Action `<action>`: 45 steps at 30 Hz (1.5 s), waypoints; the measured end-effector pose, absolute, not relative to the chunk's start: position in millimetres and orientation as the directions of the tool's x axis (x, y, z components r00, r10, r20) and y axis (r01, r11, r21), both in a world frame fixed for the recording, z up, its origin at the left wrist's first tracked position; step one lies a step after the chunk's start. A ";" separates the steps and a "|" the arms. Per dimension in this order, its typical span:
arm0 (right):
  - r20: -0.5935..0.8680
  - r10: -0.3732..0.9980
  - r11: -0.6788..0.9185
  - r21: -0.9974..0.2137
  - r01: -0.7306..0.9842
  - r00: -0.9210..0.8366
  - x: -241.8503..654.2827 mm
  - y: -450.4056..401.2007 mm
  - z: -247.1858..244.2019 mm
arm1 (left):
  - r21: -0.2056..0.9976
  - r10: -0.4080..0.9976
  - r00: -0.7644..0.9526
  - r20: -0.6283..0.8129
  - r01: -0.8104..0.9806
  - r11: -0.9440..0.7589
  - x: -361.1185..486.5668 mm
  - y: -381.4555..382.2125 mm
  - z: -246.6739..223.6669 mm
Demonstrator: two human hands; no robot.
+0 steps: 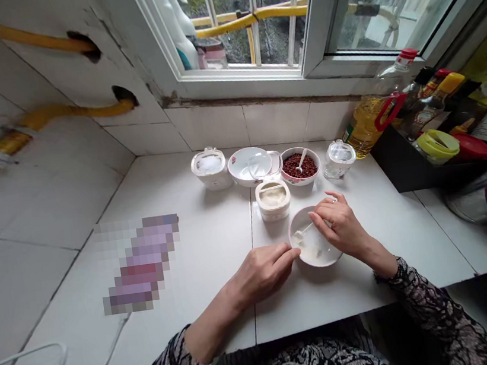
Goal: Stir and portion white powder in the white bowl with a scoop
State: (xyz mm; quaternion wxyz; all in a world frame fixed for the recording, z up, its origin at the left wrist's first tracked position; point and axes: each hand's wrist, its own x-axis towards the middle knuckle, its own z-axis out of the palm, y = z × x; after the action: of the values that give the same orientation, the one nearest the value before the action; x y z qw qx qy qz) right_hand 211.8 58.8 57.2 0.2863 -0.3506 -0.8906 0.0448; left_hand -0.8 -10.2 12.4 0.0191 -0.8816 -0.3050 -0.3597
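Observation:
A white bowl [325,260] with some white powder [308,252] in it stands near the counter's front. My left hand [269,270] pinches its left rim between thumb and fingers. Over the bowl's right side, my right hand [339,225] is closed on a small clear spoon [307,228], whose tip rests in the powder. Just behind is an open white seasoning jar [274,209] of pale powder, its clear lid [273,163] tipped back. Farther back are a bowl of small dark red beans [293,166] with a white spoon [301,160], and a white bowl [238,168].
A jar of white grains [212,179] stands back left, a clear lidded jar [339,158] back right. An oil bottle [373,114] and a black condiment box [396,165] line the right side. A pixelated phone-like object [144,264] with a cable lies left. A window [251,71] is behind.

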 end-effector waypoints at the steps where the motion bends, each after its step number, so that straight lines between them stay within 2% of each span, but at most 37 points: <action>1: 0.477 0.669 0.736 -0.312 0.601 -0.570 213.9 59.1 57.6 | 0.186 0.524 0.555 0.646 0.551 -0.813 -0.8 -10.2 12.6; 7: 0.451 0.781 0.621 -0.490 0.612 -0.432 228.0 63.6 60.7 | 0.192 0.527 0.547 0.650 0.552 -0.811 -1.0 -10.8 12.8; 13: 0.369 0.860 0.510 -0.659 0.553 -0.353 231.0 66.8 58.2 | 0.195 0.535 0.549 0.643 0.557 -0.807 -1.3 -11.2 12.9; 20: 0.288 0.913 0.398 -0.781 0.481 -0.288 233.2 75.1 63.4 | 0.188 0.527 0.556 0.642 0.552 -0.812 -1.2 -11.2 12.1; 23: 0.307 0.912 0.404 -0.795 0.453 -0.274 228.5 84.6 73.0 | 0.187 0.527 0.553 0.645 0.554 -0.811 -0.9 -11.2 11.8; 26: 0.411 0.871 0.491 -0.745 0.452 -0.269 216.9 96.6 86.4 | 0.189 0.529 0.554 0.643 0.554 -0.811 -0.7 -10.8 11.0; 29: 0.591 0.758 0.640 -0.596 0.484 -0.276 200.6 105.7 99.0 | 0.188 0.527 0.553 0.646 0.553 -0.812 -0.5 -10.0 10.1; 33: 0.786 0.495 0.788 -0.225 0.574 -0.371 180.0 109.0 102.1 | 0.181 0.515 0.546 0.660 0.550 -0.815 0.1 -8.8 10.2; 35: 0.796 0.370 0.811 -0.025 0.585 -0.479 174.0 107.9 98.5 | 0.181 0.517 0.544 0.660 0.553 -0.813 0.5 -8.6 10.7; 37: 0.785 0.290 0.812 0.101 0.575 -0.547 172.2 105.9 96.0 | 0.180 0.520 0.544 0.659 0.557 -0.811 0.7 -8.7 11.0; 38: 0.787 0.274 0.809 0.122 0.575 -0.553 172.8 104.8 95.9 | 0.178 0.521 0.546 0.657 0.559 -0.810 0.8 -8.8 11.0; 40: 0.803 0.286 0.806 0.093 0.585 -0.522 176.7 102.5 98.4 | 0.172 0.522 0.550 0.652 0.563 -0.808 0.5 -9.0 10.7; 43: 0.806 0.394 0.810 -0.078 0.581 -0.441 187.4 98.8 104.4 | 0.169 0.529 0.555 0.642 0.571 -0.804 -0.2 -9.4 10.2; 45: 0.756 0.504 0.795 -0.218 0.566 -0.418 197.4 95.8 105.3 | 0.170 0.532 0.560 0.635 0.571 -0.803 -0.6 -9.7 10.0</action>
State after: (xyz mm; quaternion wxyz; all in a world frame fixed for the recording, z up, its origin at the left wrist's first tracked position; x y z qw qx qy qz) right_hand 197.4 95.8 105.3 0.4358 -0.3182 -0.8412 -0.0356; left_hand -0.6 -9.7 10.0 0.0276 -0.8828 -0.3124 -0.3499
